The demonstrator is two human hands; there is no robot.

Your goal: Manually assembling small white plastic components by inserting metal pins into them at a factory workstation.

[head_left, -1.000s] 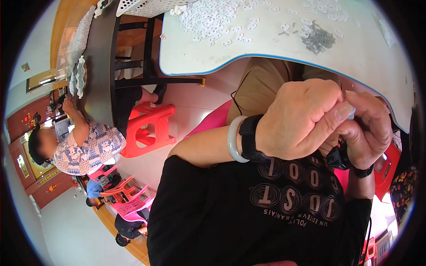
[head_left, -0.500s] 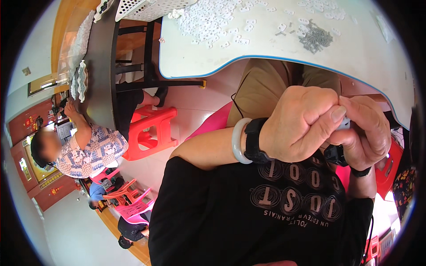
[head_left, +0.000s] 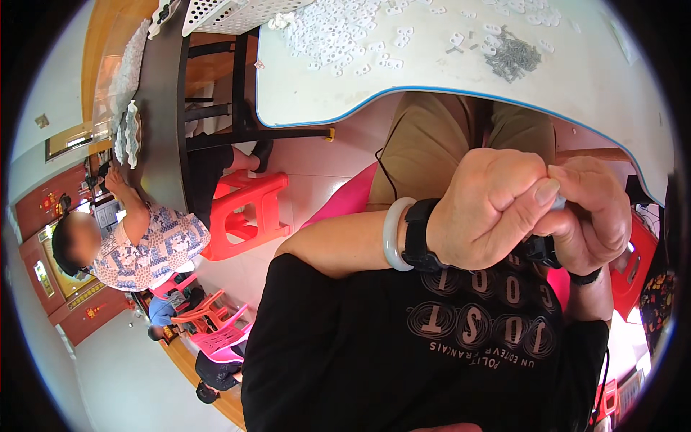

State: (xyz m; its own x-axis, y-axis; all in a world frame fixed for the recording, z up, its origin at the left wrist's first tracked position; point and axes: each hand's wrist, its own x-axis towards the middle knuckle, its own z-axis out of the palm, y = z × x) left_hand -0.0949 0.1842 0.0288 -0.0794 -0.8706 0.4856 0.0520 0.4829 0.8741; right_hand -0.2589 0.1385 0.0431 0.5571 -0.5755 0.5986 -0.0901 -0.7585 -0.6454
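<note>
Both hands meet in front of my chest, over my lap, fingertips together. My left hand (head_left: 489, 210), with a pale bangle and a black strap at its wrist, is closed with its thumb pressed along the forefinger. My right hand (head_left: 596, 209) is closed against it, thumb and fingers pinching. A small white plastic piece (head_left: 558, 204) peeks out between the fingertips, mostly covered by them. On the table beyond lie a heap of similar-looking small white plastic pieces (head_left: 332, 42) and a pile of short grey metal pins (head_left: 514, 60).
The white table (head_left: 432, 68) has a blue, inward-curving edge just past my knees. A white perforated basket (head_left: 237, 14) stands at the far left. Along the left runs a dark table (head_left: 160, 115); a person (head_left: 147, 241) works there near a red stool (head_left: 248, 216).
My two hands stay together, with a slight shift of the fingers and wrists. Less of the white plastic piece shows between the fingertips now.
</note>
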